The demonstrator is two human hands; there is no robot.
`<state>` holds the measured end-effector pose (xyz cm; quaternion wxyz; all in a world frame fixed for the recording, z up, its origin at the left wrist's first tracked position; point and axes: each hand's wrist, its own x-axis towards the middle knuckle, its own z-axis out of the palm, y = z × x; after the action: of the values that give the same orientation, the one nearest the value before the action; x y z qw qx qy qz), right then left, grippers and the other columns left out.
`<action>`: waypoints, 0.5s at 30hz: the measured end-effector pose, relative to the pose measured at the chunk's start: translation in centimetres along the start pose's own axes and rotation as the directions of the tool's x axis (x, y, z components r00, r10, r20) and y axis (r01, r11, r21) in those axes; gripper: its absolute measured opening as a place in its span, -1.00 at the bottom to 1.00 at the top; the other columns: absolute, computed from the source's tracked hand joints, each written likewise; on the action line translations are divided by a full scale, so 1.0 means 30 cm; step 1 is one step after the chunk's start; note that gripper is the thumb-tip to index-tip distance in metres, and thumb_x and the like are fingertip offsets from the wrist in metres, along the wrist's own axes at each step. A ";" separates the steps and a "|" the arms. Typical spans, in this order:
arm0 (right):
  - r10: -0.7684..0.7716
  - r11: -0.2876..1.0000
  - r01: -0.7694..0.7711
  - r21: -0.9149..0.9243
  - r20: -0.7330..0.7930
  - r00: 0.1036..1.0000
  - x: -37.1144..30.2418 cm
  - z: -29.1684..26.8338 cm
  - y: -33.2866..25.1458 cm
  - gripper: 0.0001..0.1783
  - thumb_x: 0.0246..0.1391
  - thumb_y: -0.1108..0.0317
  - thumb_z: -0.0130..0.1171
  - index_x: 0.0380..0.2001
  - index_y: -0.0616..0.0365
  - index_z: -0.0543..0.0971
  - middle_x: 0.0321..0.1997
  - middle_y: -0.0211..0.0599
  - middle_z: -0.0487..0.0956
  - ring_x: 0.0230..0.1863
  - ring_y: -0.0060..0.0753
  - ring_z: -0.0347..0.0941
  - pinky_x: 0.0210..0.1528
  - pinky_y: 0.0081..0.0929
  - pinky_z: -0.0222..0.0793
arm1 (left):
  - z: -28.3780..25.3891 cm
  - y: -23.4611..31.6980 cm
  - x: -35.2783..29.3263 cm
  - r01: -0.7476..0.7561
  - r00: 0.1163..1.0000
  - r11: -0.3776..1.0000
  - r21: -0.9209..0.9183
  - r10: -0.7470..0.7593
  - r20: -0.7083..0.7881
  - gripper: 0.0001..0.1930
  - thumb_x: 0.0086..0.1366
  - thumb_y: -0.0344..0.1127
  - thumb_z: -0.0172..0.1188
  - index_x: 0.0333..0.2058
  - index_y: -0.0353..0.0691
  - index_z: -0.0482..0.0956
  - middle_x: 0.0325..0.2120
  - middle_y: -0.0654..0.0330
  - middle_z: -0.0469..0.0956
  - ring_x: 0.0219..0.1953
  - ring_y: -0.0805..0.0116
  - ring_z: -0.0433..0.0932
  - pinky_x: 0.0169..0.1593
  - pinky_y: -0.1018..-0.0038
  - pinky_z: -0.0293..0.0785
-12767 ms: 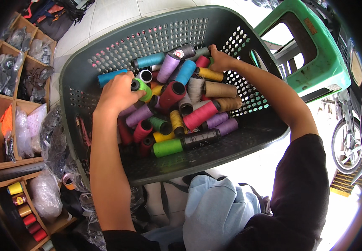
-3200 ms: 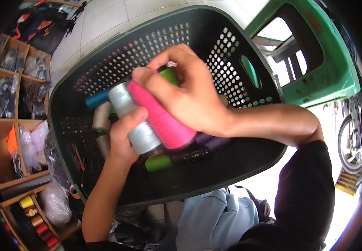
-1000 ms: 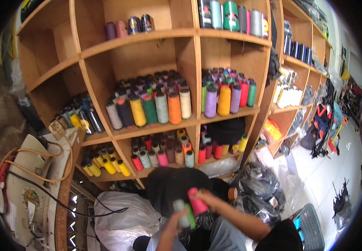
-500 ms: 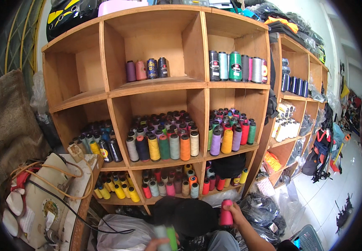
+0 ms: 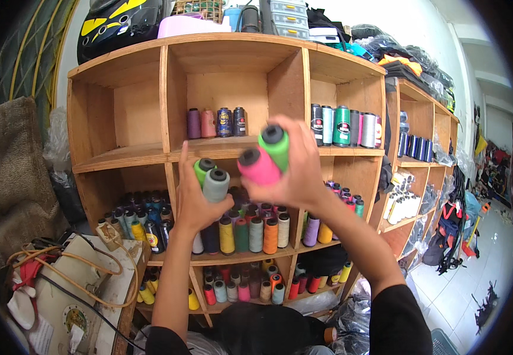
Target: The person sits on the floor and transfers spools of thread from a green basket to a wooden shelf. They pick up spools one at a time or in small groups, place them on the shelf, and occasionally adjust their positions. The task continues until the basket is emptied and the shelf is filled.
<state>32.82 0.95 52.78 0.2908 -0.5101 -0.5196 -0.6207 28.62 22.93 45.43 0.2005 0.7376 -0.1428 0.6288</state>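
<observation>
My left hand [image 5: 192, 204] is raised in front of the shelf unit, wrapped round a pale grey-green thread spool [image 5: 215, 188] and a bright green spool [image 5: 200, 170] behind it. My right hand [image 5: 302, 168] grips a pink spool [image 5: 260, 168] and another green spool [image 5: 277, 151], both tilted with their dark tops showing. Between the hands the spools are close but apart. Behind them, the upper middle compartment holds a short row with a purple spool [image 5: 193, 123], a pink one [image 5: 208, 123] and dark ones. Partly hidden below is a compartment packed with many-coloured spools [image 5: 256, 234].
A wooden shelf unit [image 5: 235, 152] fills the middle, its lower compartments crowded with spools. A sewing machine [image 5: 70, 290] with cables stands on a table at left. Plastic bags [image 5: 351, 316] lie at lower right. A second shelf [image 5: 413, 161] stands further right.
Both hands have risen from low in front of the shelf to the level of its upper and middle rows, carrying spools. A green spool now shows beside the pink one in my right hand.
</observation>
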 end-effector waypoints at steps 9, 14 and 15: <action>0.223 0.900 -0.185 -0.396 0.052 0.974 0.238 0.356 0.348 -0.04 -0.40 -0.18 0.51 0.02 0.19 0.42 -0.12 -0.06 0.58 -0.03 -0.01 0.49 0.00 -0.10 0.37 | 0.023 -0.091 0.075 0.110 0.980 0.986 0.125 -0.129 0.153 0.01 -0.24 -0.21 0.48 0.22 -0.31 0.17 -0.06 -0.16 0.48 -0.04 -0.24 0.54 0.01 0.07 0.49; 0.615 0.713 -0.396 -0.579 0.245 0.749 0.245 0.472 0.486 0.02 -0.34 -0.31 0.48 0.06 0.20 0.41 -0.02 0.01 0.60 0.09 0.00 0.53 0.09 -0.13 0.46 | 0.046 -0.116 0.068 0.070 0.995 0.995 0.072 -0.075 0.070 -0.10 -0.22 -0.22 0.47 0.13 -0.28 0.21 -0.11 -0.16 0.49 -0.08 -0.25 0.54 -0.01 0.06 0.48; 0.627 0.709 -0.390 -0.587 0.272 0.730 0.230 0.496 0.508 0.06 -0.36 -0.34 0.48 0.06 0.24 0.40 -0.02 0.02 0.61 0.05 0.01 0.57 0.07 -0.15 0.51 | 0.054 -0.116 0.063 0.097 0.993 0.993 0.066 -0.100 0.054 -0.10 -0.22 -0.23 0.46 0.13 -0.28 0.21 -0.11 -0.16 0.49 -0.07 -0.25 0.54 -0.01 0.07 0.48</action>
<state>49.18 11.69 63.65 0.1860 -0.8224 -0.2298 -0.4861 31.95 25.29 46.67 0.2037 0.7674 -0.0919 0.6010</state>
